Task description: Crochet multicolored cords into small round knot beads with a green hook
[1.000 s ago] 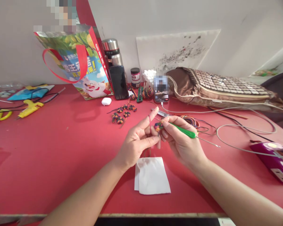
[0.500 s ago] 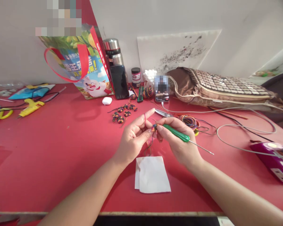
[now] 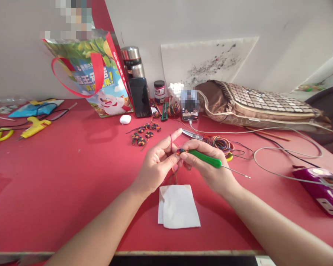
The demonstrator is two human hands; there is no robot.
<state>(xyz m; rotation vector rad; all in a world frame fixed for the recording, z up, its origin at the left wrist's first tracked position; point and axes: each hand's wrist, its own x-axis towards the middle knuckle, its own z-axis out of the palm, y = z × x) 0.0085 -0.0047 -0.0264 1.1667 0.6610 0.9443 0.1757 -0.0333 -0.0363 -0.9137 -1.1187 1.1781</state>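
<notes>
Between my fingertips is a small multicoloured crochet piece (image 3: pixel 180 151). My left hand (image 3: pixel 158 162) pinches it between thumb and fingers, with the index finger stretched out and a strand of yarn (image 3: pixel 171 142) looped round it. In my right hand (image 3: pixel 202 157) is a green-handled crochet hook (image 3: pixel 207 158), held like a pen. The hook's thin metal shaft points down to the right; its working tip is hidden at the piece. A loose yarn tail hangs below my hands toward a folded white paper (image 3: pixel 180 207).
Several finished yarn pieces (image 3: pixel 140 139) lie beyond my left hand. Scissors (image 3: pixel 192 134) and a yarn bundle (image 3: pixel 219 143) lie beyond my right. Farther back stand a dark phone (image 3: pixel 140 96), a lit phone (image 3: pixel 189 107) and a shopping bag (image 3: pixel 100 81). A purple power strip (image 3: pixel 319 188) sits at right.
My right hand and the hook have shifted slightly left and tilted a little, closer to the crochet piece. My left hand holds nearly the same pose. The whole view has moved slightly.
</notes>
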